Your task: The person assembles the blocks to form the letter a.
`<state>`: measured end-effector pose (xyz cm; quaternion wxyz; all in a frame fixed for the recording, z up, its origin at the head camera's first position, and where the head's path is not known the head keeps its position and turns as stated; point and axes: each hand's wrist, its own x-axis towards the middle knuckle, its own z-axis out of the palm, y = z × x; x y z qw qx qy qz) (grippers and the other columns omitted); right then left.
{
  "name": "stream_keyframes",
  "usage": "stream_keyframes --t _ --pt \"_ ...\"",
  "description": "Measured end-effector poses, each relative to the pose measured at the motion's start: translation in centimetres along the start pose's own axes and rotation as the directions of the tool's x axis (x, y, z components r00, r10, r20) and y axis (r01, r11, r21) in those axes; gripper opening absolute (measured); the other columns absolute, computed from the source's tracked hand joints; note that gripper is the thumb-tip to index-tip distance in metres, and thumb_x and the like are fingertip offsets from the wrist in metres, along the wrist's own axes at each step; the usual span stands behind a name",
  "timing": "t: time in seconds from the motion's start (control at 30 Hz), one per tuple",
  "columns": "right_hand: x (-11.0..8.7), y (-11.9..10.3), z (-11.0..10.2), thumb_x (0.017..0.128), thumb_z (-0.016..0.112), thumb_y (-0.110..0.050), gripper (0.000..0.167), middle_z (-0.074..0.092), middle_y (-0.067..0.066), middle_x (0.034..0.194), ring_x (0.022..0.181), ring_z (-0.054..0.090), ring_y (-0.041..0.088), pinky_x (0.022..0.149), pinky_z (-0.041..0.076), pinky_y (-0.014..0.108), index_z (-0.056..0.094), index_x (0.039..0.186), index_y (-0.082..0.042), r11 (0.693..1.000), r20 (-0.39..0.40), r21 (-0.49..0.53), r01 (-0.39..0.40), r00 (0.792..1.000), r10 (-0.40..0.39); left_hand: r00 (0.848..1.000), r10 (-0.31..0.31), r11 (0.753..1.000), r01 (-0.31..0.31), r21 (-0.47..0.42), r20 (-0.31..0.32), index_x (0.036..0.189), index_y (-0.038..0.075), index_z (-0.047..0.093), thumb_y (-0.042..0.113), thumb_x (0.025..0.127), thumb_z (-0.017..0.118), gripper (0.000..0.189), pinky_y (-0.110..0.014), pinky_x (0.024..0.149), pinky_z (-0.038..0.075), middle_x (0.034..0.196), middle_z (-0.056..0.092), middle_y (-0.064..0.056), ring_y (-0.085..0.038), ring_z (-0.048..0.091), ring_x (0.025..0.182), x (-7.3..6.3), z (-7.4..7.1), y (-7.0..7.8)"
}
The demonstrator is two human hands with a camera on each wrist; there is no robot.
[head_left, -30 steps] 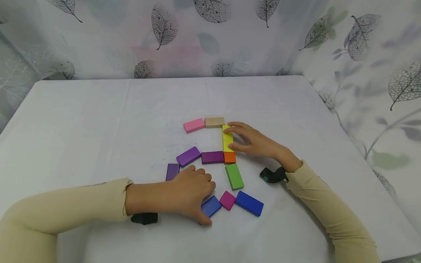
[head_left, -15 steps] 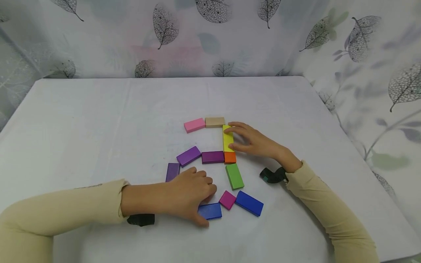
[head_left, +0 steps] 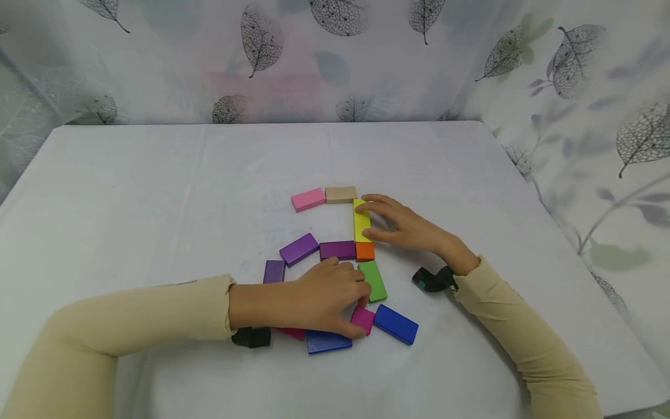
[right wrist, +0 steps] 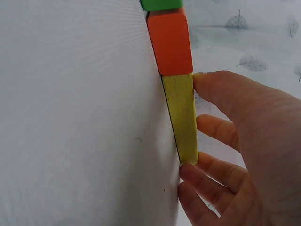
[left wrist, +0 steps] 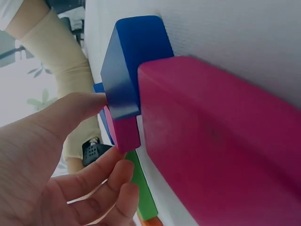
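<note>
My left hand pinches a small magenta block between thumb and index finger, in the row nearest me. Just left of it lies a blue block. In the left wrist view a larger magenta block fills the right side; the head view shows only its edge below the wrist. My right hand holds a yellow block, thumb at its near end, fingertips curled over its far end. An orange block touches the yellow one, and a green block adjoins the orange.
A pink block and a tan block lie at the far end of the shape. Several purple blocks curve along its left side. A dark blue block lies at the lower right. All rest on a white-covered table.
My left hand has moved right, from the blue block to the small magenta one. The blue block has turned closer to level. The right hand stays on the yellow block.
</note>
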<state>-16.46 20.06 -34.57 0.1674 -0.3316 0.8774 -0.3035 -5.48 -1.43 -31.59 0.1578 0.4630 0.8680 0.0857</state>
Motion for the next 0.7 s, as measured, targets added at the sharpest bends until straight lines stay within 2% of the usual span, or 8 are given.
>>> stream_keyframes --t 0.23,0.37,0.47,0.53,0.6,0.63,0.7 --pt "0.1 0.0 -0.2 0.093 0.066 -0.025 0.052 0.029 0.014 0.156 0.145 0.022 0.034 0.113 0.021 0.061 0.050 0.140 -0.012 1.000 0.008 -0.011 -0.007 1.000 0.007 1.000 -0.016 1.000 0.016 -0.006 0.014 0.079 0.023 0.061 0.057 0.081 0.070 0.036 -0.028 0.073 0.039 0.083 0.061 0.008 -0.011 0.055 0.088 0.4 0.1 0.6" --pt "0.1 0.1 -0.1 0.093 0.066 -0.025 0.052 0.028 0.015 0.156 0.144 0.023 0.036 0.113 0.020 0.062 0.049 0.141 -0.011 1.000 0.004 -0.014 -0.008 1.000 0.008 1.000 -0.016 1.000 0.016 -0.006 0.023 0.079 0.024 0.060 0.058 0.081 0.069 0.036 -0.028 0.073 0.038 0.081 0.059 0.010 -0.010 0.054 0.087 0.4 0.3 0.7" --pt "0.0 0.1 0.0 0.093 0.066 -0.024 0.053 0.028 0.016 0.156 0.144 0.023 0.036 0.113 0.020 0.062 0.049 0.141 -0.010 1.000 0.001 -0.009 -0.007 1.000 0.007 1.000 -0.025 1.000 0.025 0.001 0.018 0.086 0.023 0.063 0.061 0.081 0.068 0.038 -0.029 0.077 0.040 0.087 0.062 0.009 -0.010 0.055 0.090 0.3 0.4 0.8" --pt "-0.1 0.1 0.1 0.093 0.067 -0.023 0.053 0.028 0.016 0.156 0.144 0.023 0.037 0.113 0.020 0.062 0.049 0.141 -0.010 1.000 -0.001 -0.003 -0.003 1.000 0.003 0.999 -0.041 0.999 0.041 -0.004 -0.016 0.095 0.023 0.065 0.063 0.083 0.065 0.042 -0.031 0.080 0.041 0.093 0.065 0.008 -0.011 0.057 0.095 -0.1 0.1 0.7" --pt "-0.1 0.1 0.1 0.093 0.067 -0.023 0.053 0.029 0.016 0.156 0.144 0.023 0.036 0.113 0.020 0.062 0.049 0.141 -0.010 1.000 -0.001 -0.001 0.001 1.000 -0.001 0.993 -0.078 0.997 0.077 -0.021 -0.084 0.104 0.022 0.065 0.062 0.086 0.061 0.044 -0.032 0.083 0.042 0.096 0.066 0.007 -0.012 0.058 0.096 -0.6 -0.5 0.3" --pt "-0.1 0.1 0.1 0.093 0.067 -0.023 0.053 0.029 0.016 0.156 0.144 0.023 0.036 0.113 0.020 0.062 0.049 0.141 -0.010 1.000 -0.002 -0.002 0.002 1.000 -0.002 0.987 -0.099 0.995 0.096 -0.031 -0.130 0.108 0.021 0.065 0.061 0.088 0.060 0.045 -0.033 0.083 0.042 0.096 0.066 0.006 -0.012 0.058 0.096 -0.9 -0.9 -0.1" --pt "-0.2 0.1 0.2 0.093 0.067 -0.022 0.053 0.029 0.016 0.156 0.144 0.023 0.037 0.113 0.020 0.062 0.049 0.140 -0.010 1.000 -0.002 -0.002 0.001 1.000 -0.001 0.961 -0.149 0.988 0.139 -0.060 -0.235 0.112 0.019 0.065 0.057 0.091 0.058 0.044 -0.033 0.082 0.042 0.094 0.065 0.005 -0.012 0.058 0.093 -1.8 -1.5 -1.1"
